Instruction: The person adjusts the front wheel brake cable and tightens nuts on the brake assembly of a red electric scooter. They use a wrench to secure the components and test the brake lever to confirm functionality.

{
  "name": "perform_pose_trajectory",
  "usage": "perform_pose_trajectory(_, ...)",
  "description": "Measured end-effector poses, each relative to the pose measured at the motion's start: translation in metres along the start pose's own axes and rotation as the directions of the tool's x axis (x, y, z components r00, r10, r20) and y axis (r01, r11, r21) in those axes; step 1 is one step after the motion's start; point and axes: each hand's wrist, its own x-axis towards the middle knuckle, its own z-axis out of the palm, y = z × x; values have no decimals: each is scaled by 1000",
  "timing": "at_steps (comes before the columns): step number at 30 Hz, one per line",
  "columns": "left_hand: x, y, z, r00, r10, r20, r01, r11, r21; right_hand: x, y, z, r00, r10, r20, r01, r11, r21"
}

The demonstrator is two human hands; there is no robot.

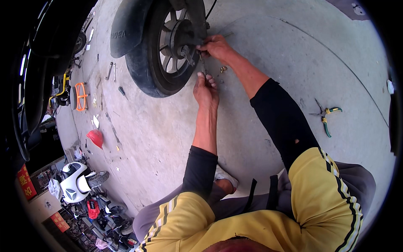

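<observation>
A spoked wheel with a black tyre (140, 77) stands in front of me, with a brake drum (178, 37) at its hub. From the drum sticks a metal brake arm (187, 54). Beside it runs a thin brake cable (203, 64), seemingly with a spring on it. My left hand (206, 91) pinches the cable's lower end between thumb and fingers. Just above, my right hand (219, 48) is closed at the cable's upper part, next to the drum; what its fingertips grip is hidden. Small brass-coloured fittings (223, 69) lie on the floor near my hands.
Green-and-yellow pliers (324, 113) lie opened on the floor at right, inside a long curved wire (348, 65). At left are wrenches (110, 71), a screwdriver (122, 91), an orange-framed stool (80, 96) and a red object (95, 137). A white scooter (75, 182) stands lower left.
</observation>
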Motion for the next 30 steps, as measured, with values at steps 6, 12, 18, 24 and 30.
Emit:
perform_pose_trajectory(6,-1,-8,25,976,194,-101,-176,971,162,-2,-4,-2,1000,2,4,-2,999,-41)
perform_pose_trajectory(12,-5,-7,34,979,174,-109,-140,954,265,0,-6,-4,1000,3,14,-2,999,-53)
perform_pose_trajectory(18,-2,0,38,998,-30,-49,39,982,183,0,-4,-10,999,37,34,-38,999,24)
perform_pose_trajectory(24,5,4,33,998,-25,-61,38,977,210,-6,-8,-5,999,30,40,-31,999,31)
perform_pose_trajectory(30,3,-2,37,972,233,-37,-172,808,564,5,7,-10,1000,-2,21,2,1000,-7)
